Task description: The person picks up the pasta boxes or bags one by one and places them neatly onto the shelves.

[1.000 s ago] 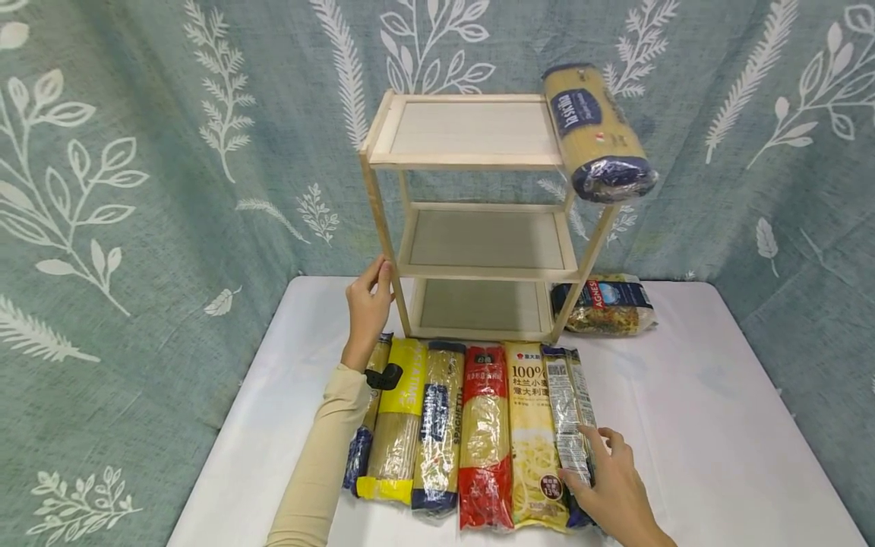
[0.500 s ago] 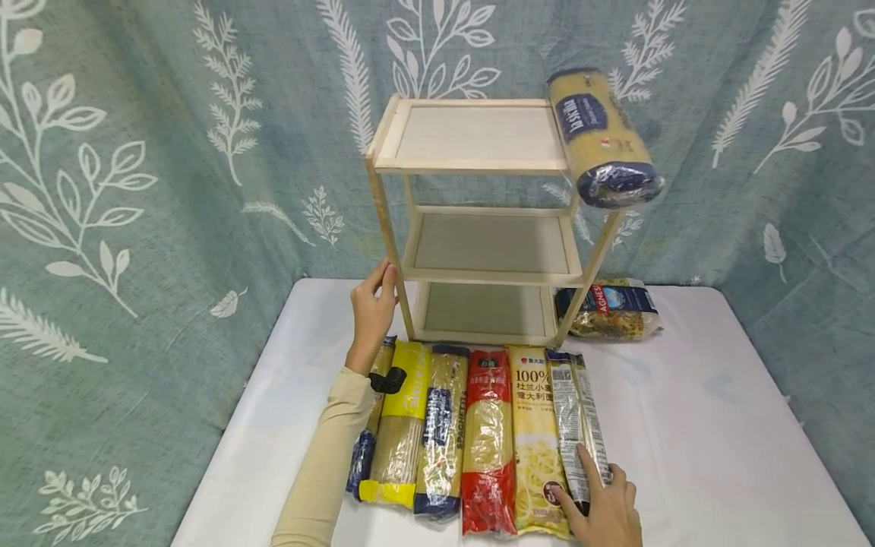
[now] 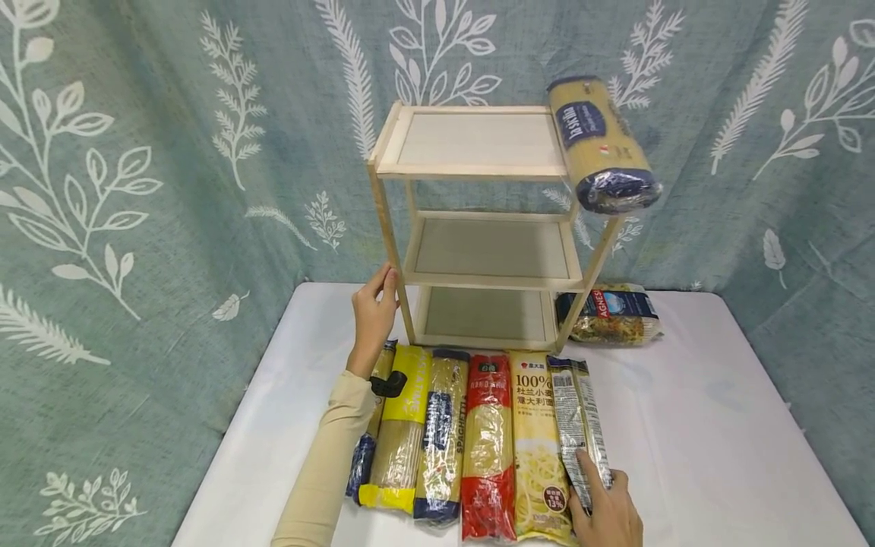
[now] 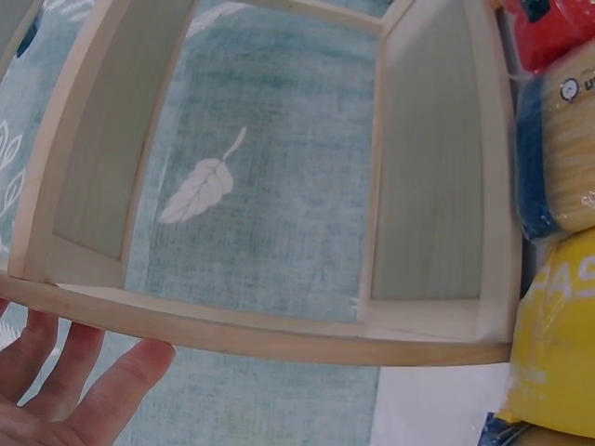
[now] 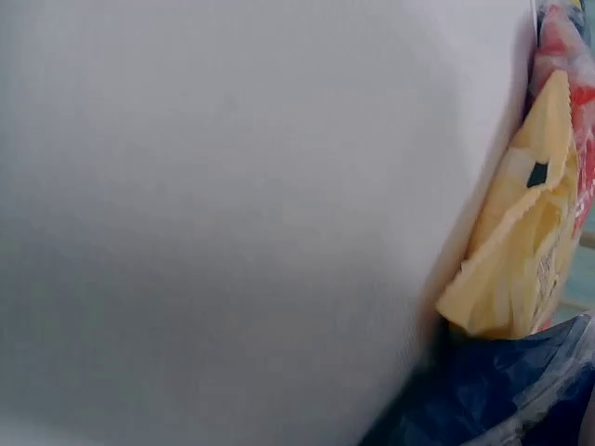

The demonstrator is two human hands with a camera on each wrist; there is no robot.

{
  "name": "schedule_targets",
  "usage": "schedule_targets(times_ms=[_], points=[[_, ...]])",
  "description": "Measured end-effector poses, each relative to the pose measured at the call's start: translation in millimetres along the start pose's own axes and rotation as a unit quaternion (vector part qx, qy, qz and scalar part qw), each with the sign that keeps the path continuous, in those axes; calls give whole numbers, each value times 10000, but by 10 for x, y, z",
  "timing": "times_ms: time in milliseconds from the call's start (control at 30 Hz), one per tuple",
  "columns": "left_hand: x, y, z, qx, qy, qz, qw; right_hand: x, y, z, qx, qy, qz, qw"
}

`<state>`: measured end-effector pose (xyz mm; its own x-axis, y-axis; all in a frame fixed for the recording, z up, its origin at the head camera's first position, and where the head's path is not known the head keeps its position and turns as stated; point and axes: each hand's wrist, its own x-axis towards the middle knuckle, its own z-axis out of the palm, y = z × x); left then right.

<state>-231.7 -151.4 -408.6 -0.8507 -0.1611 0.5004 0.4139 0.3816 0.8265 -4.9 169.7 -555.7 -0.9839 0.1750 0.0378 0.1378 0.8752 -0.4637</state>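
A three-tier wooden shelf (image 3: 478, 140) stands at the back of the table. My left hand (image 3: 372, 313) pinches its left front post (image 3: 385, 216), the thumb and fingertips at the wood; the left wrist view shows the fingers (image 4: 116, 386) meeting that post. At the front right, my right hand (image 3: 611, 516) grips the lower end of a silver-and-blue spaghetti packet (image 3: 573, 414), with a finger lying along its top. The hand hides the packet's near end. The right wrist view shows a dark blue wrapper (image 5: 493, 390) at its lower edge.
To the left lie a cream pasta packet (image 3: 533, 441), a red one (image 3: 488, 441), a blue-ended spaghetti packet (image 3: 444, 441) and a yellow one (image 3: 402, 441). A large pasta bag (image 3: 595, 140) overhangs the shelf top's right edge. Behind the right post lies an Agnesi bag (image 3: 618, 315).
My right hand has moved down from beside the silver packet onto its near end and taken hold. The left hand stays at the post. The head view has shifted slightly.
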Motion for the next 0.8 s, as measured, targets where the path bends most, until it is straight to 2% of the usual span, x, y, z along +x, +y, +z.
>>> schedule_targets(times_ms=[133, 333, 600, 800], points=[[3, -25, -9, -55, 7, 20, 10000, 23, 26, -11, 297, -10, -59, 9995], [-2, -14, -2, -78, -37, -39, 10000, -2, 80, 50, 908, 513, -251, 9942], [-3, -11, -8, -24, -31, -44, 10000, -6, 62, -1, 1244, 1156, -461, 9844], [68, -299, 33, -115, -40, -3, 9999, -6, 78, -64, 1393, 1571, -613, 9758]])
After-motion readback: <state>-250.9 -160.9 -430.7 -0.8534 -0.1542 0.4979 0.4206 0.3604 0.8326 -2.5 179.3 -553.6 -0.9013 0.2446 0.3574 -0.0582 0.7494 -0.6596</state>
